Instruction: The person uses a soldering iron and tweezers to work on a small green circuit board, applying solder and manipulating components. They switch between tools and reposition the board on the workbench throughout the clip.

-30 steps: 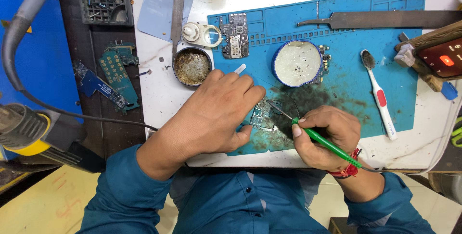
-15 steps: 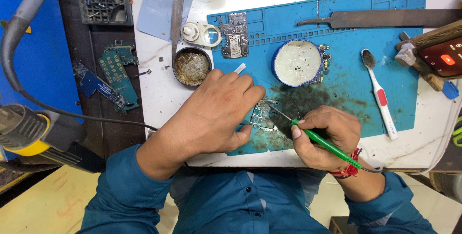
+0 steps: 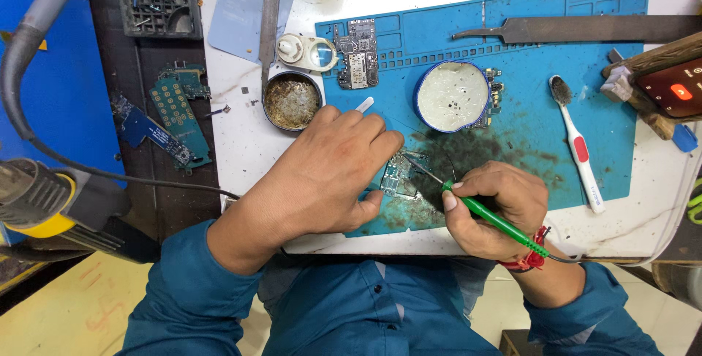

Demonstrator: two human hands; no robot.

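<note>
Small circuit board [image 3: 398, 177] flat on blue mat [image 3: 570, 129], near mat's front edge, beside dark sooty smear. Left hand [image 3: 329, 173] pressing down on board's left edge, fingers together and curled, a thin white stick poking out above knuckles. Right hand [image 3: 497, 206] just right of board, fingers pinching green-handled soldering iron [image 3: 486, 213] pen-style; thin metal tip touching or just over board's right side, cannot tell which.

Risks, judged from layout: board held by finger pressure only, so a push from tip could skid it on the smooth mat; fingertips close to tip, burn likely if either slips; cord trailing off table's front edge could snag and jerk the iron.

Further back on mat: round blue-rimmed tin [image 3: 452, 96] of pale paste, second bare board [image 3: 356, 54], toothbrush [image 3: 578, 147] with blackened bristles to the right, long flat metal file [image 3: 578, 29] at far edge. Left of mat on white table [image 3: 241, 136]: round tin of brown crusty flux [image 3: 292, 101]. Mat rubbery, ribbed with small compartments.
</note>
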